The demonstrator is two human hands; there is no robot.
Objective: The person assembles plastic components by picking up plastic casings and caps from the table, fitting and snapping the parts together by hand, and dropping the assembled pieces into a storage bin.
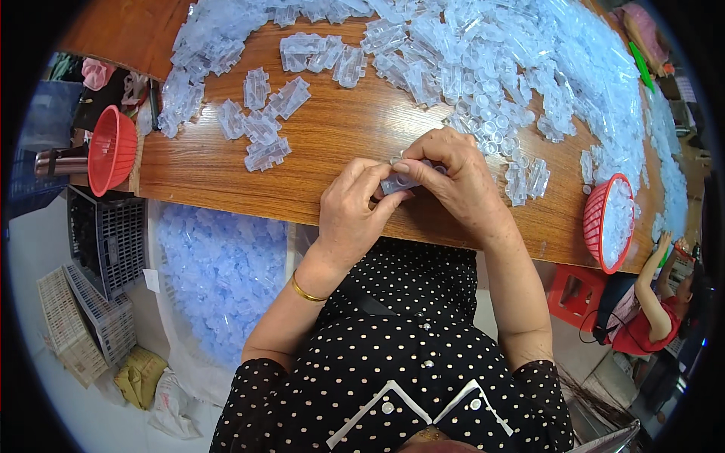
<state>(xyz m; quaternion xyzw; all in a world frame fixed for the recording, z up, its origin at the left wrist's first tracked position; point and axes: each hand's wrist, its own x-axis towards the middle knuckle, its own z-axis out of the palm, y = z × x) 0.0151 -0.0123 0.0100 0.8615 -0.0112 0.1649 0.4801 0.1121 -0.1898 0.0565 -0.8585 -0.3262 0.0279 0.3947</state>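
Note:
In my left hand [353,202] I grip a clear plastic piece [394,183], held just above the near edge of the table. My right hand [457,175] is bent over the same piece, its thumb and forefinger pinched at a small round clear plastic cap [396,160]. My fingers hide much of the piece. Small round clear caps [495,132] lie loose beyond my right hand, with two similar clear pieces [527,180] to its right. Several more clear pieces [260,124] are scattered beyond my left hand.
A large heap of clear pieces [544,53] covers the far side of the wooden table [204,162]. Red baskets stand at the right [596,223] and left [113,151]. Below left is a big sack full of clear parts [219,272]. Another person [653,325] works at the far right.

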